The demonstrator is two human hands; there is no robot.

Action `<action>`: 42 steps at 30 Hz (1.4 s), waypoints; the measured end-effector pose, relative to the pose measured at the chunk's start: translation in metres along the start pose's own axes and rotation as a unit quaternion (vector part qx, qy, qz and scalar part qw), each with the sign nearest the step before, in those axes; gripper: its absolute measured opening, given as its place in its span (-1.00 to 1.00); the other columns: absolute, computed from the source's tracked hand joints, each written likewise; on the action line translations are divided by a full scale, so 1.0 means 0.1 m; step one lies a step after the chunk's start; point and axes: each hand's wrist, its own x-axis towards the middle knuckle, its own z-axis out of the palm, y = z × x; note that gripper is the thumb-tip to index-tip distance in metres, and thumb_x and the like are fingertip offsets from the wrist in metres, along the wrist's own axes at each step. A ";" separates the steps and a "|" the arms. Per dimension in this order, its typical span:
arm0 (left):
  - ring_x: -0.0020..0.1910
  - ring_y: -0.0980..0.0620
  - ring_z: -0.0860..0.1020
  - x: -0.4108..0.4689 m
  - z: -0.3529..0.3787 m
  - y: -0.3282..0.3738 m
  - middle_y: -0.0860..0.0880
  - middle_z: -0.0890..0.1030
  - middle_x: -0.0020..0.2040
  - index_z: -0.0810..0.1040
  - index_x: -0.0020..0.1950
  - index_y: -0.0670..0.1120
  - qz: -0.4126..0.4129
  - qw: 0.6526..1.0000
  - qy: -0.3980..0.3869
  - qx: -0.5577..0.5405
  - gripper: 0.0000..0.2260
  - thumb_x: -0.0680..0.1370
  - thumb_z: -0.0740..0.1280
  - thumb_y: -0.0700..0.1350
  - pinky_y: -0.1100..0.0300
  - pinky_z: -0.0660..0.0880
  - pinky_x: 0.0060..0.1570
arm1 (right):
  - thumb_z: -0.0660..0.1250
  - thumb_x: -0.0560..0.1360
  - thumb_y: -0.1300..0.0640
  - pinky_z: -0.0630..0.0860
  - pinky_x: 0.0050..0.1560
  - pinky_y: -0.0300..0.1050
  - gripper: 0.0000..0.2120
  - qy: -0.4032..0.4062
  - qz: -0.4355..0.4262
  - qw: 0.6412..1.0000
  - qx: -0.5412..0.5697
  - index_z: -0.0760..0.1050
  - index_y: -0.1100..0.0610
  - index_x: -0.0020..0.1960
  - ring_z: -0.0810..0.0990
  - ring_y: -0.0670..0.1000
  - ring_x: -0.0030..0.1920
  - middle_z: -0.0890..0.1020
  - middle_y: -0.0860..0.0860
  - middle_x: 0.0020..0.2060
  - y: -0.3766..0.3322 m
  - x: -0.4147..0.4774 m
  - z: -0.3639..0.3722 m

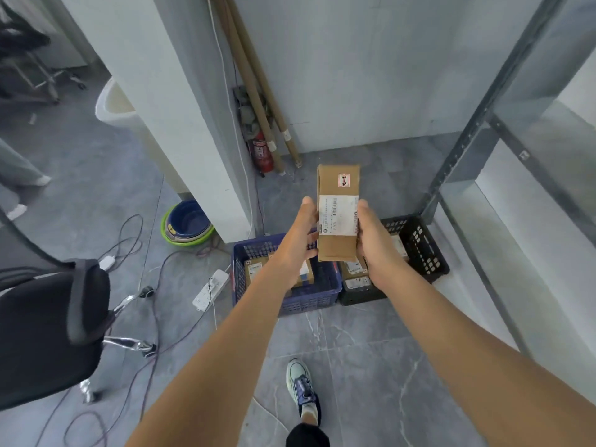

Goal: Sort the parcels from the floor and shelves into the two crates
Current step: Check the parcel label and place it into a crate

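Observation:
I hold a long brown cardboard parcel [338, 188] upright in the air, label side facing me, above the gap between two crates. My left hand [298, 235] grips its left edge and my right hand [375, 238] grips its right edge. A white shipping label and a small red-bordered sticker are on its face. Below on the floor stand a blue crate [245, 285] on the left and a black crate [425, 250] on the right. Each crate has boxed parcels inside, partly hidden by my hands.
A grey metal shelf frame [464, 146] runs along the right. A white pillar [180, 124] stands to the left of the crates. A power strip [210, 289] and loose cables lie on the floor, beside a black office chair [48, 333]. Stacked basins [187, 225] sit by the pillar.

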 end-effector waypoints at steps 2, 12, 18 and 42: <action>0.25 0.11 0.56 0.32 -0.19 -0.10 0.20 0.58 0.27 0.49 0.31 0.24 -0.032 0.999 0.006 -0.005 -0.57 0.66 -0.03 0.36 0.06 0.50 0.24 | -0.03 0.76 -0.21 0.51 -0.06 -0.22 -0.54 0.006 0.033 0.999 -0.013 0.40 -0.08 0.52 0.61 -0.18 0.13 0.62 -0.07 0.27 0.10 0.27 0.16; 0.12 0.04 0.58 1.61 -0.61 -0.58 0.01 0.64 0.25 0.56 0.20 0.15 -0.185 0.982 0.038 -0.020 -0.56 0.67 -0.01 0.33 0.14 0.51 0.10 | -0.01 0.74 -0.24 0.55 0.14 -0.03 -0.60 0.025 0.172 0.984 -0.042 0.51 -0.13 0.34 0.62 -0.08 0.14 0.64 -0.04 0.25 0.81 1.56 0.58; -0.01 0.13 0.59 2.44 -0.73 -0.89 0.02 0.64 0.21 0.53 0.33 0.04 -0.236 0.970 0.040 -0.040 -0.50 0.69 -0.02 0.30 0.26 0.47 -0.25 | 0.01 0.75 -0.22 0.50 -0.08 -0.11 -0.55 0.010 0.236 0.969 -0.069 0.50 -0.04 0.43 0.61 -0.04 0.08 0.65 0.03 0.25 1.22 2.36 0.59; 0.39 -0.11 0.47 5.52 -1.03 -3.69 0.01 0.48 0.45 0.37 0.51 0.04 -0.397 0.914 0.044 -0.067 -0.41 0.64 0.04 0.38 -0.12 0.37 0.42 | -0.03 0.72 -0.26 0.28 0.45 0.07 -0.44 0.062 0.324 0.929 -0.169 0.36 0.01 0.56 0.41 0.09 0.41 0.45 0.07 0.51 4.10 5.09 0.65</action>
